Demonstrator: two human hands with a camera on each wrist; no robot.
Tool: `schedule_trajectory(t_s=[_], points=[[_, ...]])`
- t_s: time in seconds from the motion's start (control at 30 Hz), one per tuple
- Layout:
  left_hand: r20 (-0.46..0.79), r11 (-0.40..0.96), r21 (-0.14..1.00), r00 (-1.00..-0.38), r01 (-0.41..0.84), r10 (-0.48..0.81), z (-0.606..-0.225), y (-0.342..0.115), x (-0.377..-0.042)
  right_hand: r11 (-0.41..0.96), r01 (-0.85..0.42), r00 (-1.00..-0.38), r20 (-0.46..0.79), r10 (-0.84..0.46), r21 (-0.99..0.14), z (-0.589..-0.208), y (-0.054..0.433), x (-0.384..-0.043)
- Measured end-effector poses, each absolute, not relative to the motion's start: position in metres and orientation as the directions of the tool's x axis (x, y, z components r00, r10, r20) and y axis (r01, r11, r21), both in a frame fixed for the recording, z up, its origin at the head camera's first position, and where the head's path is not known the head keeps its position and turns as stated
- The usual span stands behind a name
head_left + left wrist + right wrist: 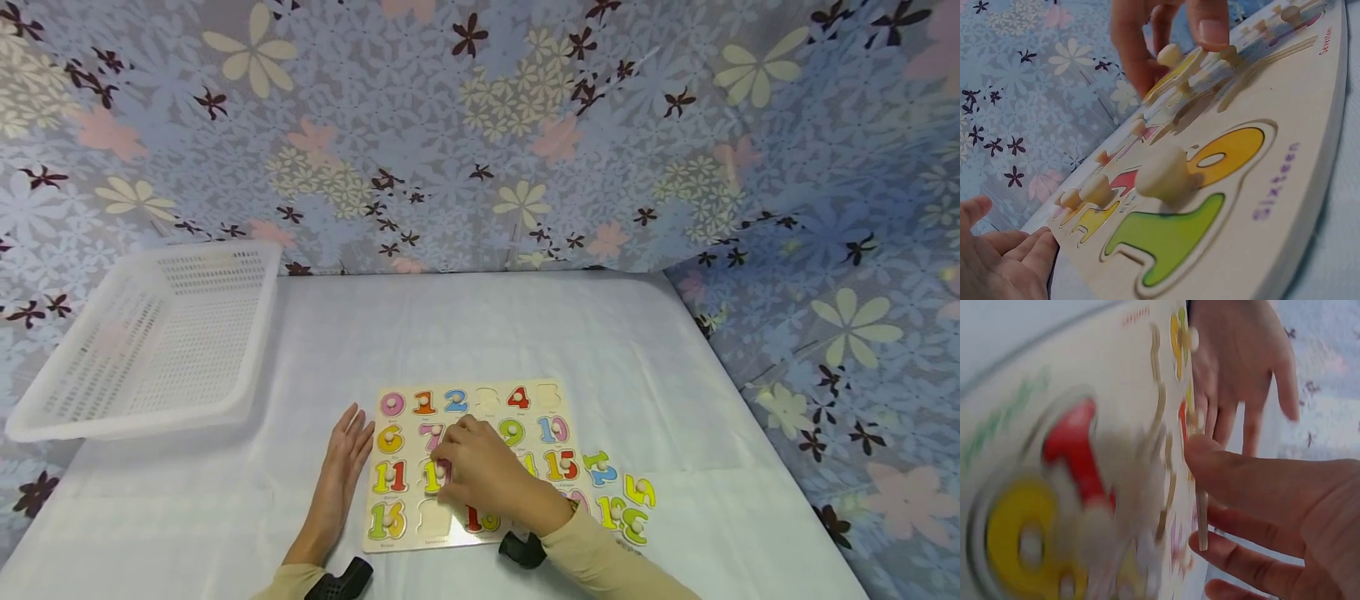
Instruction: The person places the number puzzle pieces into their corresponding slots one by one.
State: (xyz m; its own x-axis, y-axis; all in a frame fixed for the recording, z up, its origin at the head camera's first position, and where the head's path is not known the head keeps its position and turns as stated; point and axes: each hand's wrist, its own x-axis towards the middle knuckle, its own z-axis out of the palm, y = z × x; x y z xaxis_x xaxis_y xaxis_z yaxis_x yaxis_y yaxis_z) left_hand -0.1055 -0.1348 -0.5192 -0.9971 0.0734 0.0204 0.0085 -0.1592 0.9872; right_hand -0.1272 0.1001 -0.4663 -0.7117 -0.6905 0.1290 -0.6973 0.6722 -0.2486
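Note:
A wooden number puzzle board [408, 537] with knobbed number pieces lies on the white cloth. My right hand [495, 475] is above its middle and pinches a number piece [431, 477] showing a yellow 1. That piece is tilted, edge-on in the right wrist view, just off the board; its other digit is mostly covered by fingers. Below it in the head view is the bare seventeen recess [433, 520]. My left hand [341, 467] lies with straightened fingers along the board's left edge, holding nothing. The sixteen piece [1172, 237] sits in its recess.
Loose number pieces lie right of the board: a green-and-blue 12 [602, 472], a yellow 5 [640, 491], a green 3 [635, 528] and another starting with 1 [609, 510]. A white plastic basket [258, 350] stands at the left. Floral cloth [450, 167] hangs behind.

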Motion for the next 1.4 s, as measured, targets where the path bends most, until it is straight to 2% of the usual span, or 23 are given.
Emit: schedule_trajectory(t_s=[0.23, 0.7, 0.9, 1.1, 1.27, 1.4], points=[[0.037, -0.162, 0.987, -0.995, 0.022, 0.09, -0.518, -0.133, -0.107, 0.642, -0.729, -0.678, 0.118, -0.726, -0.239, -0.472, 0.09, -0.107], [0.046, -0.137, 0.99, -0.995, 0.033, 0.088, -0.517, -0.132, -0.107, 0.641, -0.721, -0.688, 0.159, -0.708, -0.264, -0.476, 0.091, -0.1], [0.057, -0.137, 0.99, -0.994, 0.043, 0.094, -0.518, -0.132, -0.108, 0.664, -0.686, -0.722, 0.165, -0.672, -0.299, -0.478, 0.091, -0.1], [0.041, -0.13, 0.991, -0.995, 0.03, 0.088, -0.518, -0.133, -0.108, 0.68, -0.621, -0.773, 0.16, -0.614, -0.388, -0.474, 0.11, -0.105], [0.046, -0.128, 0.991, -0.995, 0.034, 0.089, -0.519, -0.133, -0.107, 0.734, -0.536, -0.843, 0.221, -0.49, -0.417, -0.468, 0.167, -0.117], [0.037, -0.126, 0.992, -0.996, 0.027, 0.081, -0.52, -0.133, -0.106, 0.821, -0.402, -0.914, 0.227, -0.336, -0.406, -0.464, 0.229, -0.117]])
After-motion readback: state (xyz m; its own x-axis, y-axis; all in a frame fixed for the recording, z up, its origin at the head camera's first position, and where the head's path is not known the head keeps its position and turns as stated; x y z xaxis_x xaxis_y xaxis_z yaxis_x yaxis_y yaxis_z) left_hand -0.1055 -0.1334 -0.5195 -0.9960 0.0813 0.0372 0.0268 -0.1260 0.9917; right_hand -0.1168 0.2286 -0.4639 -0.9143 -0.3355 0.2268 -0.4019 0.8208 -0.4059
